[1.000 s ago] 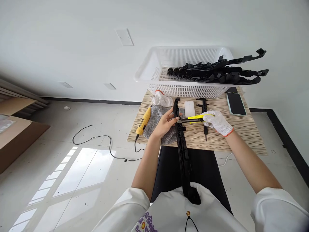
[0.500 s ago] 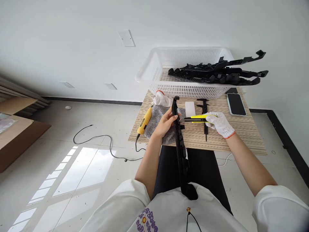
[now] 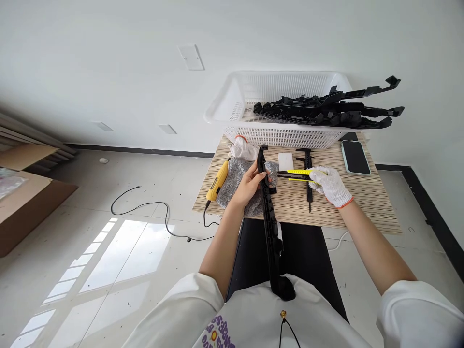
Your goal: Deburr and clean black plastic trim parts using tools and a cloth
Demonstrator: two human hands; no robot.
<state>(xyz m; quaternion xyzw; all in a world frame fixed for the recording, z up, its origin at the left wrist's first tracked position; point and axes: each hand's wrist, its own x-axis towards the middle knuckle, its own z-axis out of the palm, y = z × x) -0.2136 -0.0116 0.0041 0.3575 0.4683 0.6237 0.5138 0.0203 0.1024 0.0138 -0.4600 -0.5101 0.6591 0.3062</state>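
My bare left hand (image 3: 249, 183) is closed around the upper part of a long black plastic part (image 3: 270, 222), whose lower end rests against my shirt. In a white knit glove, my right hand (image 3: 326, 183) grips a yellow and black utility knife (image 3: 297, 175). The knife points left, its tip close to the black part by my left fingers; I cannot tell whether it touches. A grey cloth (image 3: 237, 181) lies beneath my left hand. Black calipers (image 3: 309, 186) lie under and beside the knife, and a small white block (image 3: 285, 162) sits behind it.
A white plastic basket (image 3: 279, 134) with several black parts (image 3: 326, 111) stands at the table's back; some stick out to the right. A yellow corded tool (image 3: 218, 181) and a crumpled white glove (image 3: 243, 149) lie left. A phone (image 3: 355, 157) lies right on the wooden table (image 3: 357, 210).
The knife has tilted slightly, its tip a little higher than before. My left hand and the black part have hardly moved.
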